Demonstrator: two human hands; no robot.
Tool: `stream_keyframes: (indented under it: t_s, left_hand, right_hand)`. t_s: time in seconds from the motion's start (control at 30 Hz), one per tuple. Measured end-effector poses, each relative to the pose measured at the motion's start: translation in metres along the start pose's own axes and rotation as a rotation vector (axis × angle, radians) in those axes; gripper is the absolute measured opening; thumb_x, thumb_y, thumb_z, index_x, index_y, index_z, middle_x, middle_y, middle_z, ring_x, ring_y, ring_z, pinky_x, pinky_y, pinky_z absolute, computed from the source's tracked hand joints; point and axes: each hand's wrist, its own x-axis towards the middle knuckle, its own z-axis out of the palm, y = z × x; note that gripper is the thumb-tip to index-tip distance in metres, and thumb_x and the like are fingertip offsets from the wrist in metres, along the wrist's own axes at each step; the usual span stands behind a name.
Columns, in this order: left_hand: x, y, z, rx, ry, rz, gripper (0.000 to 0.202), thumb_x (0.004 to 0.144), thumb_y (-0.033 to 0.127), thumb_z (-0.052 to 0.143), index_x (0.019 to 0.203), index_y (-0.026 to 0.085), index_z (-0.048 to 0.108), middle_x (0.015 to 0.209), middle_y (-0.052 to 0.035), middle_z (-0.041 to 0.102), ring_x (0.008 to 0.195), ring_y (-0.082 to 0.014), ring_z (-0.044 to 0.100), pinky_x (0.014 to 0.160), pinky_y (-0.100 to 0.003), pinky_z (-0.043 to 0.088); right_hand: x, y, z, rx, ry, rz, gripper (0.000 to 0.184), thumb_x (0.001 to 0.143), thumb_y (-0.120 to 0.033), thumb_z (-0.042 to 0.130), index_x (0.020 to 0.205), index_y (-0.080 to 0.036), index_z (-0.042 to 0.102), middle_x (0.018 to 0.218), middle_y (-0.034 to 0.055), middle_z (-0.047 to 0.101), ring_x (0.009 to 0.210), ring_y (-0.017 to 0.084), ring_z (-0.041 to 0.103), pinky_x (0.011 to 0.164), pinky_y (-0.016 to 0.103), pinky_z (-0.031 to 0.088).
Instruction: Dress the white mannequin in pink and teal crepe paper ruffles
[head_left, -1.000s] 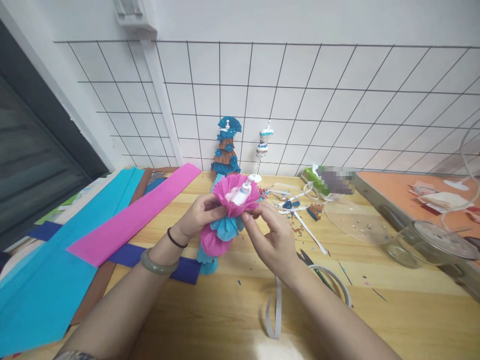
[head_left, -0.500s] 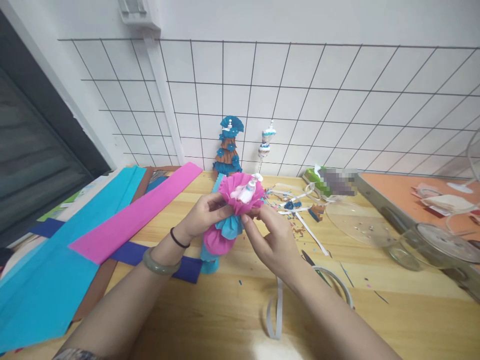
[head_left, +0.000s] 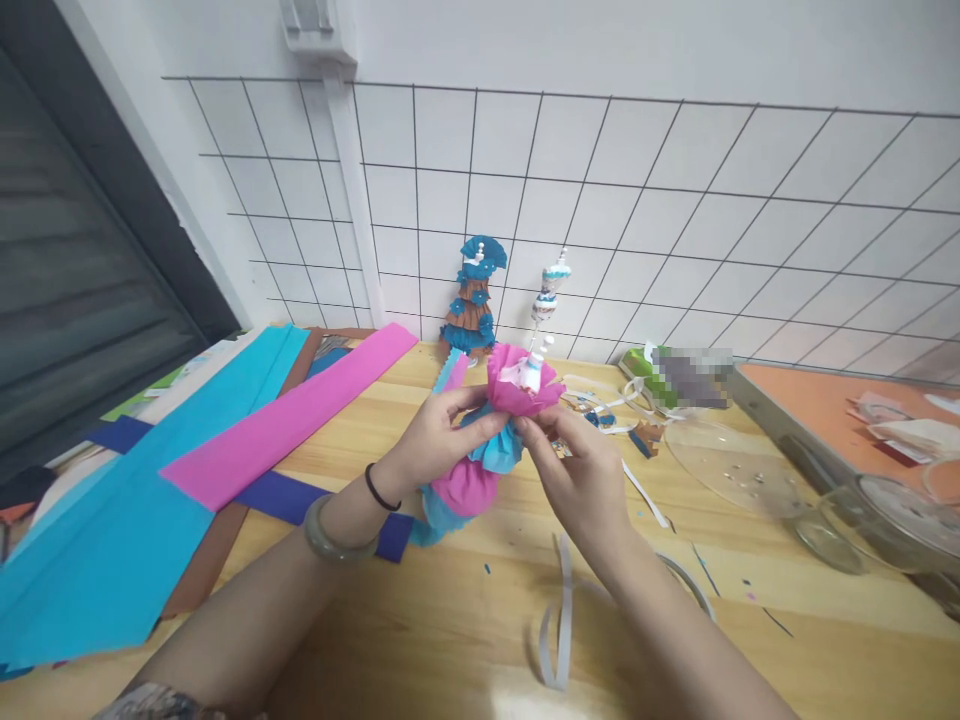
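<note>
A small figure dressed in layered pink and blue crepe paper (head_left: 480,465) stands on the wooden table (head_left: 450,620), its white top poking out of a pink ruffle (head_left: 523,385). My left hand (head_left: 435,440) grips the figure's left side with curled fingers, under the pink ruffle. My right hand (head_left: 581,470) pinches the ruffle's lower right edge. A black hair tie and a green bangle circle my left wrist.
Long pink (head_left: 292,425), cyan (head_left: 127,530), navy and brown crepe sheets lie on the left. Two finished paper figures (head_left: 472,300) (head_left: 550,290) stand by the wire grid wall. White tape strips (head_left: 559,620), paper scraps, a clear disc (head_left: 720,460) and a glass jar (head_left: 885,510) are on the right.
The view has shifted, so everything sits further right in the picture. The pink ruffle has been gathered tighter and more upright around the white top. Both hands stay on the figure.
</note>
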Motion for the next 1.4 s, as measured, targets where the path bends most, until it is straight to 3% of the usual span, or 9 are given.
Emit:
stream_keyframes:
  t_s: [0.13, 0.27, 0.43, 0.53, 0.67, 0.8, 1.0, 1.17, 1.4]
  left_hand:
    - [-0.002, 0.01, 0.006, 0.046, 0.023, 0.02, 0.037, 0.081, 0.031, 0.062, 0.113, 0.013, 0.062, 0.117, -0.0103, 0.065, 0.109, -0.0234, 0.059, 0.088, -0.03, 0.049]
    - [-0.003, 0.016, 0.013, 0.152, 0.161, 0.028, 0.036, 0.078, 0.03, 0.065, 0.109, 0.012, 0.063, 0.111, -0.0098, 0.066, 0.106, -0.0228, 0.06, 0.09, -0.031, 0.047]
    - [-0.005, 0.016, 0.017, 0.381, 0.334, 0.093, 0.026, 0.074, 0.032, 0.067, 0.094, 0.015, 0.064, 0.088, -0.004, 0.068, 0.083, -0.0186, 0.061, 0.074, -0.028, 0.048]
    - [-0.006, 0.012, 0.018, 0.567, 0.39, 0.164, 0.017, 0.076, 0.03, 0.064, 0.088, 0.017, 0.062, 0.082, -0.0037, 0.064, 0.082, -0.0194, 0.059, 0.076, -0.03, 0.046]
    - [-0.01, 0.007, 0.025, 0.829, 0.326, 0.218, 0.017, 0.084, 0.025, 0.052, 0.096, 0.015, 0.057, 0.095, -0.0094, 0.061, 0.096, -0.0242, 0.055, 0.085, -0.038, 0.043]
    - [-0.015, 0.009, 0.034, 0.927, 0.272, 0.213, 0.026, 0.086, 0.024, 0.046, 0.109, 0.013, 0.052, 0.113, -0.0142, 0.055, 0.111, -0.0269, 0.048, 0.096, -0.043, 0.039]
    - [-0.013, 0.014, 0.029, 0.801, 0.268, 0.211, 0.023, 0.091, 0.028, 0.041, 0.088, 0.015, 0.06, 0.09, -0.0101, 0.062, 0.092, -0.0226, 0.055, 0.085, -0.038, 0.043]
    - [-0.007, 0.008, 0.02, 0.55, 0.372, 0.218, 0.021, 0.084, 0.033, 0.057, 0.09, 0.016, 0.067, 0.089, -0.0074, 0.069, 0.089, -0.0201, 0.06, 0.084, -0.033, 0.046]
    - [-0.002, 0.008, 0.011, 0.208, 0.345, -0.004, 0.027, 0.074, 0.033, 0.069, 0.093, 0.014, 0.064, 0.093, -0.0067, 0.07, 0.09, -0.0185, 0.063, 0.082, -0.03, 0.047]
  right_hand:
    - [0.002, 0.001, -0.004, -0.008, 0.036, 0.05, 0.015, 0.085, -0.026, 0.057, 0.073, -0.02, 0.062, 0.067, 0.0016, 0.065, 0.059, 0.015, 0.057, 0.057, 0.028, 0.044]
    - [0.002, -0.002, -0.006, 0.007, 0.059, 0.061, 0.014, 0.086, -0.027, 0.057, 0.079, -0.021, 0.067, 0.069, 0.0021, 0.068, 0.061, 0.016, 0.06, 0.059, 0.029, 0.047]
    - [-0.001, -0.011, -0.003, 0.144, 0.016, 0.133, 0.017, 0.087, -0.03, 0.056, 0.092, -0.023, 0.07, 0.098, 0.0061, 0.07, 0.09, 0.023, 0.063, 0.078, 0.036, 0.049]
    - [-0.004, -0.016, 0.004, 0.3, -0.054, 0.243, 0.022, 0.088, -0.034, 0.054, 0.101, -0.022, 0.066, 0.108, 0.0078, 0.065, 0.104, 0.024, 0.057, 0.089, 0.038, 0.044]
    - [-0.005, -0.02, 0.011, 0.387, -0.082, 0.334, 0.026, 0.088, -0.038, 0.052, 0.104, -0.02, 0.062, 0.106, 0.0087, 0.061, 0.106, 0.024, 0.053, 0.092, 0.038, 0.041]
    - [-0.004, -0.017, 0.01, 0.381, -0.074, 0.354, 0.024, 0.089, -0.039, 0.05, 0.098, -0.02, 0.061, 0.096, 0.0063, 0.061, 0.095, 0.021, 0.053, 0.089, 0.037, 0.04]
    - [-0.002, -0.004, 0.005, 0.393, -0.012, 0.426, 0.026, 0.086, -0.042, 0.054, 0.076, -0.019, 0.059, 0.074, 0.001, 0.054, 0.069, 0.015, 0.047, 0.066, 0.029, 0.04]
    - [-0.001, 0.002, 0.005, 0.439, -0.04, 0.415, 0.025, 0.086, -0.042, 0.055, 0.09, -0.02, 0.067, 0.081, 0.0033, 0.062, 0.077, 0.018, 0.053, 0.072, 0.031, 0.043]
    - [0.002, 0.001, 0.002, 0.495, -0.129, 0.398, 0.028, 0.086, -0.04, 0.056, 0.107, -0.026, 0.067, 0.093, 0.0032, 0.067, 0.08, 0.018, 0.058, 0.073, 0.03, 0.045]
